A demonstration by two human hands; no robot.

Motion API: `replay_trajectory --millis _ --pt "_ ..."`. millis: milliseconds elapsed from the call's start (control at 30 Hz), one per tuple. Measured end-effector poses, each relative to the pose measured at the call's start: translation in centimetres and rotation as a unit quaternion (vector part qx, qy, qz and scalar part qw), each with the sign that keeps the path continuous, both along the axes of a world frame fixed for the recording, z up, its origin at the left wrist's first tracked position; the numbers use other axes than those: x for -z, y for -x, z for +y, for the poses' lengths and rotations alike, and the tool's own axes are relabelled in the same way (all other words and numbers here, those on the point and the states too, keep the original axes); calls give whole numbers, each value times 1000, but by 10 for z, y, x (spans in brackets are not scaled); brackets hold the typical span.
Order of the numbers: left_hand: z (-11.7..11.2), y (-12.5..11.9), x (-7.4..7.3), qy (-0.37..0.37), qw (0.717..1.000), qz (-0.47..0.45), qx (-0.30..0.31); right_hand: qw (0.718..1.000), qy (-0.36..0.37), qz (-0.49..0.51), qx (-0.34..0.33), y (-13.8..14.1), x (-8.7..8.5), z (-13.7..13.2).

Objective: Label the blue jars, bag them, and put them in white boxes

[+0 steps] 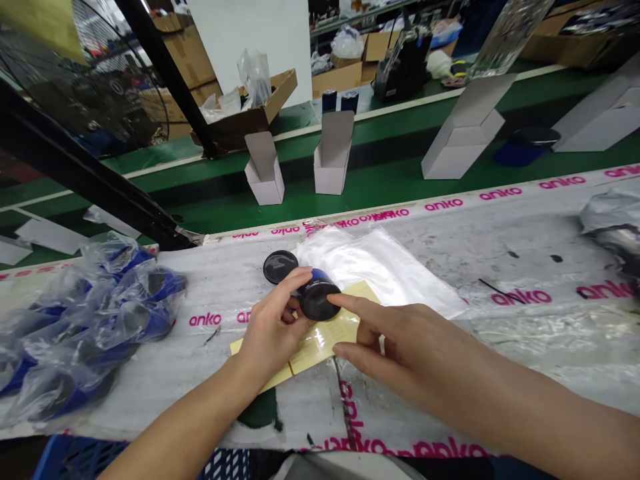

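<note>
My left hand (275,327) is wrapped round a blue cylindrical item (320,300), probably a cup, whose black round end faces me. The index fingertip of my right hand (390,333) touches the edge of that black end; its thumb stands apart and its other fingers are curled with nothing visible in them. Under both hands lies a yellow sheet (325,340) with a shiny surface. A black disc like a lid (281,266) rests just beyond my left fingers. White thin bags (385,267) are piled behind the sheet.
Several blue items in clear bags (100,313) crowd the table's left side. Beyond the table runs a green conveyor (200,207) carrying open white boxes (267,180). A dark post (150,100) rises at left. A blue basket (75,457) sits below the near edge.
</note>
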State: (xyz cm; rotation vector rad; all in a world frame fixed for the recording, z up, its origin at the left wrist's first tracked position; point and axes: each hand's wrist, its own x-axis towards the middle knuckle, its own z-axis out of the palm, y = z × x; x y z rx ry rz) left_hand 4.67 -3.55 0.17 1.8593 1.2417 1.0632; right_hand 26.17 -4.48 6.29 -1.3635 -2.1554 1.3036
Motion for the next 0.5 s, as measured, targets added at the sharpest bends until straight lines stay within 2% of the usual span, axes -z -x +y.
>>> replay_trajectory --millis 233,400,467,500 --pt "1 0 0 19 1000 -19 -7 997 9 55 61 -2 -2 3" --pt "1 0 3 15 1000 -22 2 992 49 98 61 2 1 9" --pt "1 0 2 9 1000 -22 6 989 2 116 89 4 5 12" --pt "1 0 2 8 1000 -22 6 985 -52 122 115 5 7 13"
